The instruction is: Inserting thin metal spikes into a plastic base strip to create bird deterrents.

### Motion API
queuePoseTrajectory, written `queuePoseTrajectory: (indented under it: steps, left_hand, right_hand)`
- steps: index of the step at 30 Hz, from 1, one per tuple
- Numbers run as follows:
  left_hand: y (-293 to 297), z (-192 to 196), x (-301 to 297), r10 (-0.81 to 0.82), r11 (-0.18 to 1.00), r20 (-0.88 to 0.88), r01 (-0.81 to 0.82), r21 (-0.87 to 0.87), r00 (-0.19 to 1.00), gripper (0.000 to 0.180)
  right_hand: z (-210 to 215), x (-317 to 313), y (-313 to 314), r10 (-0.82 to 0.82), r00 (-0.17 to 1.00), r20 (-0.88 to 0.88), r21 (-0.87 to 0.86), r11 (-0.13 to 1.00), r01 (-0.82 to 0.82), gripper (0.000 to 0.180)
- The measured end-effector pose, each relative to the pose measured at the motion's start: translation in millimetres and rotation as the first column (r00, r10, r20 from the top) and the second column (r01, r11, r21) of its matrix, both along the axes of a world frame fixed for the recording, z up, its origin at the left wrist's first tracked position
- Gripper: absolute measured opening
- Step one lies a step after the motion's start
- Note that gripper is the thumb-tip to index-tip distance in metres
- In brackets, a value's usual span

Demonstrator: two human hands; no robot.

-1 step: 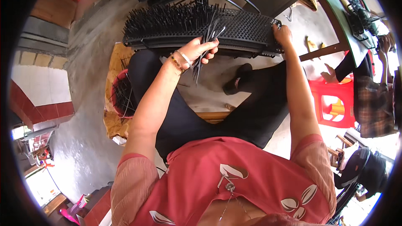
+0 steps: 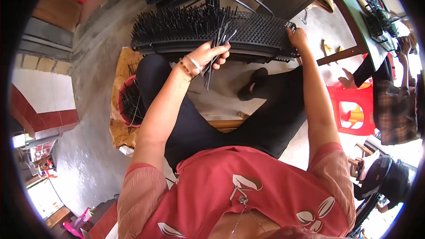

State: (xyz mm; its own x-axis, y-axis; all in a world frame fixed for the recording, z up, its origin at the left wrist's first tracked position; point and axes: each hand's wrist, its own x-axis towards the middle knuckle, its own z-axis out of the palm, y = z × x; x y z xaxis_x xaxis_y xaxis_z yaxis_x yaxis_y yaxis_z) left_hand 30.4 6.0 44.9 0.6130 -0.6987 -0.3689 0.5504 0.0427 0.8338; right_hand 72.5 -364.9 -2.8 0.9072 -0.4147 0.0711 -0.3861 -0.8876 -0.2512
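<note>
The black perforated panel [image 2: 261, 28] lies across in front of the person's knees, its long axis running left to right and dipping a little toward the right end. Dark bristles [image 2: 177, 20] crowd its left part, their free ends standing up and away from the body; the right part shows bare holes. Hardly anything has changed since the picture just before: the bristled stretch looks the same, and only the loose tips above the left hand [image 2: 208, 57] sit slightly differently, so I judge the work to be at the same point, with the panel part filled. That hand's fingers are closed around a bundle of thin black strips [image 2: 207, 79], held at the panel's near edge, by the border between bristles and bare holes; the bundle's long axis is steep, upper ends leaning right, lower ends hanging between the legs. The right hand [image 2: 299, 39] is at the panel's right end, its fingers bent at the corner; whether they clamp it or merely rest there I cannot tell. Beside the left leg, a red basket [image 2: 119, 106] holds more dark strips. Farther out to the right are a red stool [image 2: 369, 110] and a green table [image 2: 374, 51].
</note>
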Motion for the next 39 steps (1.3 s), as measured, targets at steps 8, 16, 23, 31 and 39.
queuePoseTrajectory:
  steps: [8, 16, 23, 31, 39]
  left_hand:
    - [-4, 3, -9, 0.113, 0.993, -0.066, -0.114, -0.018, 0.991, 0.019]
    - [-34, 11, 14, 0.056, 0.970, -0.165, -0.093, -0.225, 0.985, 0.023]
    - [-36, -7, 33, -0.045, 0.976, -0.156, 0.011, -0.217, 0.987, 0.022]
    - [-54, -15, 25, -0.055, 0.982, -0.255, 0.006, -0.188, 0.965, 0.022]
    - [-62, -17, 22, 0.007, 0.975, -0.458, -0.109, -0.196, 0.889, 0.016]
  right_hand:
    - [10, -10, 16, 0.123, 0.880, 0.459, -0.180, 0.983, -0.043, 0.037]
    - [88, 1, 119, 0.441, 0.868, 0.226, 0.945, 0.115, -0.305, 0.039]
    - [74, 35, 133, 0.472, 0.858, 0.204, 0.958, 0.085, -0.275, 0.027]
    - [76, 52, 121, 0.237, 0.921, 0.309, 0.944, 0.044, -0.328, 0.014]
    - [53, 81, 114, 0.099, 0.822, 0.561, 0.737, 0.392, -0.550, 0.030]
